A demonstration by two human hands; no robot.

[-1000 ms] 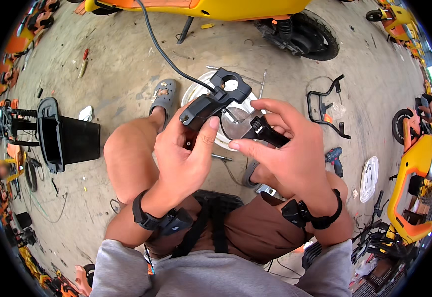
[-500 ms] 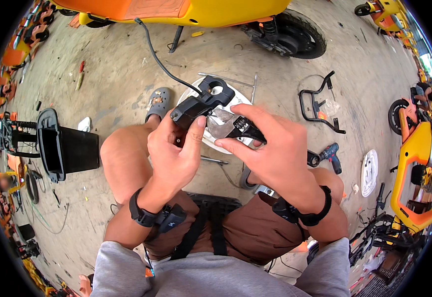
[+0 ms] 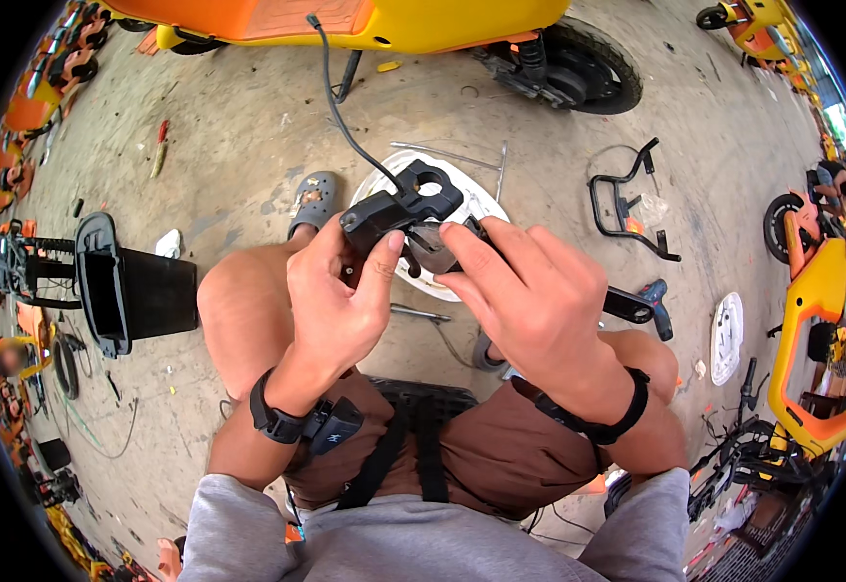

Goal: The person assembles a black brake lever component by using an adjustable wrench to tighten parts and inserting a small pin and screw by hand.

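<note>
Between its thumb and fingers, my left hand grips a black handlebar control with a ring-shaped clamp and a cable rising from it. My right hand is closed round an adjustable wrench, index finger and thumb close to its head. The jaws sit against the lower right side of the control; what lies between them is hidden. The wrench's handle end sticks out past my right hand. Beneath both hands, a white oval tray lies on the floor, partly covered.
A yellow and orange scooter stands ahead, its rear wheel to the right. On the right lie a black tube frame, a cordless drill and a white cover. A black bin lies at left.
The wrench has turned in my right hand, its handle end swinging into fuller view, and my fingers have shifted over its head. The control and its cable have moved slightly right.
</note>
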